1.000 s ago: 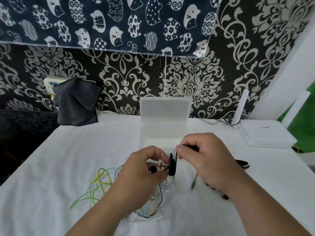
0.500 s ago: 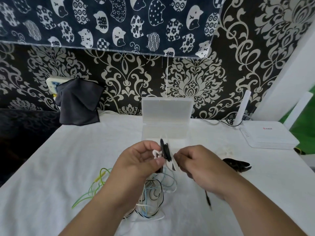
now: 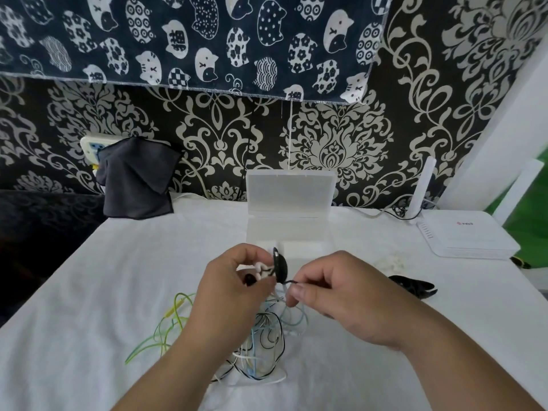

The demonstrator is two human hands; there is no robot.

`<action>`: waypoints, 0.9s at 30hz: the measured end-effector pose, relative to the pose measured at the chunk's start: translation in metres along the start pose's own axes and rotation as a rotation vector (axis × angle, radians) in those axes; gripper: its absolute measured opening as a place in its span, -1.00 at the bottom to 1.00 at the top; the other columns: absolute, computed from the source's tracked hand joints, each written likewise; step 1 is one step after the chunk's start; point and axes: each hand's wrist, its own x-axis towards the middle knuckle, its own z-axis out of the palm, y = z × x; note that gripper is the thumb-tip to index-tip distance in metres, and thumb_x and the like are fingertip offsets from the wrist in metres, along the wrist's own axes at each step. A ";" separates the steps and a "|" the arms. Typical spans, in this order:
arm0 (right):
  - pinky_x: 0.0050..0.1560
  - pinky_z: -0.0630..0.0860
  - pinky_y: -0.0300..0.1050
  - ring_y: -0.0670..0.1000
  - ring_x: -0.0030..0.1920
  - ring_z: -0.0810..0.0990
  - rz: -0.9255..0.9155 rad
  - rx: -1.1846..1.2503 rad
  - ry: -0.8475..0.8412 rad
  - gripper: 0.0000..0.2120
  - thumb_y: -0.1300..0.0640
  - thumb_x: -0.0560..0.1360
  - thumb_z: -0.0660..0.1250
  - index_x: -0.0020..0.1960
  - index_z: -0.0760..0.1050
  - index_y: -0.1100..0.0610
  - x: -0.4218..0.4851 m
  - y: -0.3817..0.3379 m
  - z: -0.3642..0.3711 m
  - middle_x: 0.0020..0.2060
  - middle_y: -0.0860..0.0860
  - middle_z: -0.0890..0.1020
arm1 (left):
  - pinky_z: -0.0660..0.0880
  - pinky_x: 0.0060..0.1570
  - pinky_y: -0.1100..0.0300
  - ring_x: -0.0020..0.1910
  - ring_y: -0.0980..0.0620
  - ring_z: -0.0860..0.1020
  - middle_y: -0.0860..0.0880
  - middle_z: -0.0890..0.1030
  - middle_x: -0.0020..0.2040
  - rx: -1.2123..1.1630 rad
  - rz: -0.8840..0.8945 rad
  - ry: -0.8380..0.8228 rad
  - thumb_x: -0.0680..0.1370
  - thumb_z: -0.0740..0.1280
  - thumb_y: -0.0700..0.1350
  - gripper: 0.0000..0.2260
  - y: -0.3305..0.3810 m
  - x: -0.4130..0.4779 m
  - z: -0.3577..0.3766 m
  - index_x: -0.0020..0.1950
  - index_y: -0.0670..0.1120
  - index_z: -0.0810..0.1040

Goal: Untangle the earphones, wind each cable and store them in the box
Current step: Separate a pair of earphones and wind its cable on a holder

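My left hand (image 3: 234,289) holds a wound coil of black earphone cable (image 3: 280,266) together with white earbuds, raised just in front of the clear plastic box (image 3: 292,232), whose lid stands open. The loose black end of that cable is pinched in my right hand (image 3: 332,295), right beside the coil. Under both hands a tangle of white, blue and black cables (image 3: 264,342) lies on the white table, with a green-yellow cable (image 3: 166,324) spreading to its left.
A black clip-like object (image 3: 415,287) lies to the right of my right hand. A white router (image 3: 465,235) stands at the back right, a dark cloth (image 3: 136,179) hangs at the back left. Patterned wall runs behind the table.
The black coil has turned in my left hand. My right hand has come back up to the coil's lower edge, and the dangling plug end is no longer visible below it.
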 end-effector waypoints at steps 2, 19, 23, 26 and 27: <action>-0.40 0.24 -0.30 -0.16 -0.48 0.30 -0.025 -0.070 0.074 -0.80 0.07 0.58 0.35 -0.17 0.66 0.07 0.000 -0.001 -0.003 -0.55 -0.15 0.37 | 0.28 -0.51 0.36 -0.54 0.15 0.36 -0.04 0.62 -0.35 0.110 0.031 -0.044 0.47 0.45 -0.30 -0.76 0.004 -0.004 0.004 -0.19 0.05 0.60; -0.49 0.23 -0.35 -0.13 -0.56 0.29 0.047 0.041 0.424 -0.73 0.01 0.56 0.36 -0.29 0.58 0.07 0.005 0.009 -0.013 -0.61 -0.15 0.34 | 0.46 -0.18 0.19 -0.21 -0.07 0.62 -0.17 0.67 -0.16 -0.154 0.021 -0.400 0.38 0.42 -0.30 -0.80 0.009 -0.009 0.002 -0.14 -0.02 0.57; -0.51 0.21 -0.30 -0.11 -0.57 0.25 0.141 0.097 0.326 -0.66 -0.02 0.58 0.34 -0.36 0.54 0.02 0.006 0.009 -0.009 -0.58 -0.09 0.34 | 0.47 -0.19 0.21 -0.19 -0.08 0.61 -0.25 0.66 -0.12 -0.267 0.041 -0.419 0.36 0.40 -0.32 -0.80 0.009 -0.009 0.002 -0.15 -0.04 0.55; -0.46 0.35 -0.26 -0.06 -0.52 0.45 0.210 0.179 0.207 -0.68 0.01 0.60 0.32 -0.26 0.55 0.16 0.006 0.008 -0.002 -0.50 0.00 0.49 | 0.45 -0.25 0.25 -0.19 -0.02 0.58 -0.13 0.61 -0.14 -0.308 0.092 -0.413 0.36 0.38 -0.39 -0.71 0.007 -0.008 0.004 -0.05 -0.06 0.54; -0.42 0.42 -0.20 -0.01 -0.47 0.53 0.225 0.248 0.176 -0.69 0.02 0.61 0.32 -0.22 0.56 0.20 0.007 0.007 0.000 -0.44 0.05 0.55 | 0.45 -0.26 0.25 -0.19 -0.01 0.57 -0.11 0.60 -0.15 -0.312 0.103 -0.399 0.36 0.37 -0.41 -0.67 0.006 -0.007 0.004 -0.02 -0.04 0.54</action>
